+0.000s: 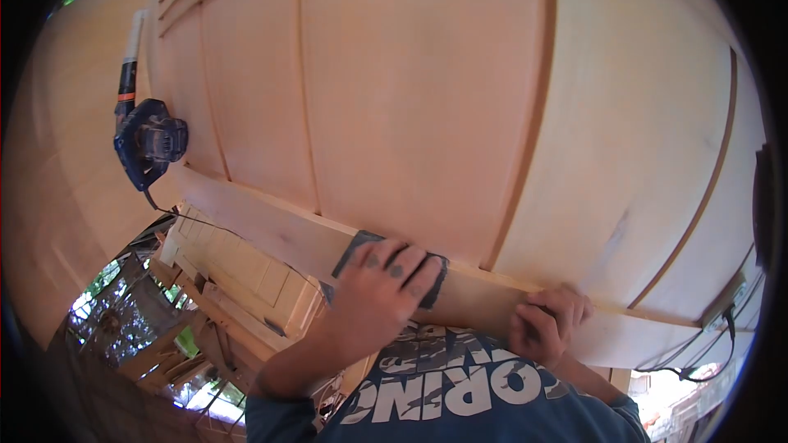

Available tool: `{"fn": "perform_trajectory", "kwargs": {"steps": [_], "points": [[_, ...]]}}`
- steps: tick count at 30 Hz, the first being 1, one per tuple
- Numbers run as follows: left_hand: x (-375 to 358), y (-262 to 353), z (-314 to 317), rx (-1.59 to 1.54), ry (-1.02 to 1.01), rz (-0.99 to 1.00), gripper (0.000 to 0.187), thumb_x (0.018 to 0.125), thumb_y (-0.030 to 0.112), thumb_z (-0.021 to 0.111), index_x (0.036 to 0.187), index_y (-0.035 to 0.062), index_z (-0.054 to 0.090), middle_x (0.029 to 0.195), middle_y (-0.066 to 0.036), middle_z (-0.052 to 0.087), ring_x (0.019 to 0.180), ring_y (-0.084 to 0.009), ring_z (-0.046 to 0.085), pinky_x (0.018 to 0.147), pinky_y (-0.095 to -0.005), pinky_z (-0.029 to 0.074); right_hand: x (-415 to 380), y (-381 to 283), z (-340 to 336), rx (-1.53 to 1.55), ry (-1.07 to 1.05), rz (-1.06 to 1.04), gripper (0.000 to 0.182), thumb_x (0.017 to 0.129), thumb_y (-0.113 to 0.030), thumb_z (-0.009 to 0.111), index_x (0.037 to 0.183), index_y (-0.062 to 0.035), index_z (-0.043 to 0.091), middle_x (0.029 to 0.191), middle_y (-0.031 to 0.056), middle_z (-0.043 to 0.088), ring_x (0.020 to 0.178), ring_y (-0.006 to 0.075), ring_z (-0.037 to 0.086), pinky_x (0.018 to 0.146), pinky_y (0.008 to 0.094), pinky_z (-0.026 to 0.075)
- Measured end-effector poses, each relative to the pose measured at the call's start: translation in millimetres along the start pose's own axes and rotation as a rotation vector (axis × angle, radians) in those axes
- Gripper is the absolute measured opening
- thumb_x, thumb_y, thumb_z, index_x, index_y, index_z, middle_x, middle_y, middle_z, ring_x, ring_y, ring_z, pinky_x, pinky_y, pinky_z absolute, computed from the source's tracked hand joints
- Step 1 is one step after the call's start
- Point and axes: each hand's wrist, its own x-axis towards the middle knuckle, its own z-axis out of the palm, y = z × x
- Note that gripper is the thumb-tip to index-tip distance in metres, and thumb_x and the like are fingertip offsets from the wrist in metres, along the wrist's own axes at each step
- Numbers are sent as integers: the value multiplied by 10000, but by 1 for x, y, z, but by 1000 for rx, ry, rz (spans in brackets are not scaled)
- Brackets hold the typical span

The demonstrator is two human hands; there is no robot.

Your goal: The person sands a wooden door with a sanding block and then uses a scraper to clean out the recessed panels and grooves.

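L hand (377, 291) holds sandpaper (438, 285) against near edge (476, 299) of wood panel (419, 123); R hand (554, 321) curled at same edge, can't tell if gripping. Prob. best: keep it flat, press evenly, stroke w/ grain.

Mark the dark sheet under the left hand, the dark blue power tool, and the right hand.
Dark sheet (437, 282): head view, its exposed right part.
Dark blue power tool (153, 143): head view, middle of its body.
Right hand (552, 321): head view, middle of the hand.
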Motion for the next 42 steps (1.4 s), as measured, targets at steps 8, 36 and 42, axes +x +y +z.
{"fn": "perform_trajectory", "kwargs": {"steps": [8,36,42], "points": [[-28,-64,-18,138,70,-40,429,637,-48,630,1048,71,658,1044,-106,659,980,-321,619,864,-451,496,-12,11,-11,198,197,10,271,704,-68,720,952,-67,611,1008,99,593,890,250,573,844,441,412],[33,99,41,118,97,34,354,700,5,693,1047,56,648,1043,-101,632,939,-307,629,780,-414,528,-47,90,-99,160,551,292,175,802,27,630,965,18,566,955,191,563,908,298,544,772,365,461],[66,178,59,11,81,100,390,690,31,711,1074,45,647,1047,-113,638,947,-317,628,796,-417,530,-48,89,-97,215,566,298,210,799,5,645,987,10,550,970,181,555,904,288,527,754,366,461]]}}
